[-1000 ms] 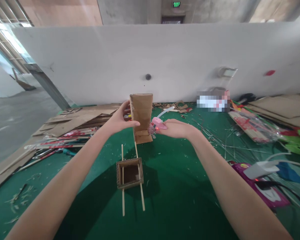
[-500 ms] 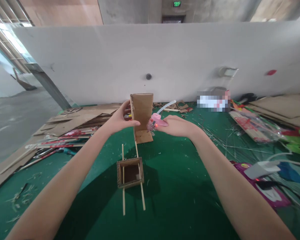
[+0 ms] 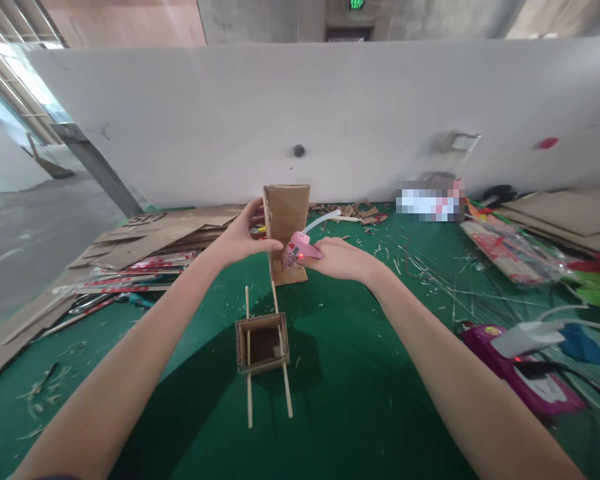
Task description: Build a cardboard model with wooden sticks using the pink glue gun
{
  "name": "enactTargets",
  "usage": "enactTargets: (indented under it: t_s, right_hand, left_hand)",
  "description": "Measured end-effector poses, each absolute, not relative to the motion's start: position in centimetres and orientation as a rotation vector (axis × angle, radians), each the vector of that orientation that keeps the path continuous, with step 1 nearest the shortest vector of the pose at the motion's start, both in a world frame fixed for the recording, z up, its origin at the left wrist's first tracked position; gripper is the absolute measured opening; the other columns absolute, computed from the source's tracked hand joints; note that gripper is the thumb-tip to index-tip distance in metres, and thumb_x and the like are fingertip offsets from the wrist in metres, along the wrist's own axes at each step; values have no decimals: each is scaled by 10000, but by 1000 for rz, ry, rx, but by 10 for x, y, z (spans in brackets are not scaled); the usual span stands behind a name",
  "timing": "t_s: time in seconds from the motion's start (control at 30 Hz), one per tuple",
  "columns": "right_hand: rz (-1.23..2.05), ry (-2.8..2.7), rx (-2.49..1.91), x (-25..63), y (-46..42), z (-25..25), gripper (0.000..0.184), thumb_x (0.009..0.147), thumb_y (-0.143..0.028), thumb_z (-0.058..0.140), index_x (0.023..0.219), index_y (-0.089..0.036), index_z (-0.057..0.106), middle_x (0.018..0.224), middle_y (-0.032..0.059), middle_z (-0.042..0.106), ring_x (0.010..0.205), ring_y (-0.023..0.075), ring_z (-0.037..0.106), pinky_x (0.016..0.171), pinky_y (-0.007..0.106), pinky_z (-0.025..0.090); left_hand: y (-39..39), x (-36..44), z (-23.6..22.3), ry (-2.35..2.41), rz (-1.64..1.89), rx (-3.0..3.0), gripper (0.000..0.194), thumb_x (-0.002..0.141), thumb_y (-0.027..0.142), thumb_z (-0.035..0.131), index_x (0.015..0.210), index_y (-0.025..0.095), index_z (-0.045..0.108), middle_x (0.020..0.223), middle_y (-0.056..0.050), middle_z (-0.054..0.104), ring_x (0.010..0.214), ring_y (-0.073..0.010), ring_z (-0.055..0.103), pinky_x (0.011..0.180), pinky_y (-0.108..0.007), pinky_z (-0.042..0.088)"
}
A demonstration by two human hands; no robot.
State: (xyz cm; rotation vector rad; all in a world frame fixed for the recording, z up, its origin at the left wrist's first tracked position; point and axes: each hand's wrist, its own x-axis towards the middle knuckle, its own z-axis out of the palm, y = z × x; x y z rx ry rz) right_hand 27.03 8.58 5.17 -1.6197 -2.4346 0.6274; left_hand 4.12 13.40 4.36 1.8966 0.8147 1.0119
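My left hand [image 3: 240,237] grips the left edge of an upright cardboard piece [image 3: 286,213] that stands on the green table [image 3: 360,373]. My right hand [image 3: 337,259] is closed round a pink glue gun [image 3: 300,248] with a white glue stick out the back and a red light on. Its nozzle touches the lower front of the cardboard piece. In front of both hands sits a small open cardboard box [image 3: 261,343] with two wooden sticks [image 3: 284,373] laid across it.
Flat cardboard sheets [image 3: 150,237] and red-wrapped sticks lie at the left. At the right are a purple device [image 3: 523,373] with a white plug and cables, plastic bags, green paper and more cardboard. A white wall runs along the table's far edge. Scraps litter the mat.
My right hand has carried the glue gun leftward, from beside the cardboard piece's right edge onto its lower front. My left hand has kept its hold on the cardboard.
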Motion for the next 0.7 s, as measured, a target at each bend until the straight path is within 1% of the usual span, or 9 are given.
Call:
enactTargets:
  t_s: [0.2, 0.3, 0.4, 0.5, 0.7]
  right_hand:
    - [604, -2486, -1561, 266, 89, 44, 405, 898, -481, 433, 610, -204, 368, 610, 24, 452, 623, 174, 468, 577, 299, 324]
    - [580, -2518, -1574, 265, 91, 42, 403, 906, -456, 424, 597, -204, 370, 628, 32, 468, 629, 179, 477, 588, 306, 327]
    - [559, -2527, -1592, 264, 91, 42, 418, 913, -468, 418, 592, -205, 376, 625, 37, 471, 622, 182, 474, 584, 312, 321]
    - [548, -2521, -1604, 263, 90, 42, 411, 916, -463, 422, 600, -205, 377, 624, 38, 473, 610, 180, 470, 572, 314, 318]
    - [573, -2443, -1602, 266, 88, 48, 445, 912, -504, 416, 591, -198, 369, 610, 38, 466, 632, 188, 495, 595, 318, 354]
  left_hand:
    - [135, 41, 42, 785, 1019, 1917, 930, 606, 387, 878, 1394, 321, 388, 1468, -142, 414, 1330, -383, 447, 969, -518, 519]
    - [136, 41, 41, 786, 1022, 1915, 950, 600, 394, 879, 1402, 318, 375, 1464, -143, 413, 1321, -385, 458, 961, -511, 524]
    - [137, 40, 40, 800, 1024, 1909, 987, 583, 405, 885, 1410, 301, 357, 1454, -155, 419, 1317, -384, 463, 954, -500, 533]
    - [137, 41, 41, 808, 1024, 1912, 977, 590, 403, 882, 1408, 301, 357, 1458, -155, 414, 1318, -376, 464, 954, -500, 536]
    - [136, 40, 42, 804, 1009, 1906, 966, 599, 398, 879, 1409, 308, 360, 1433, -151, 441, 1309, -379, 471, 962, -528, 523]
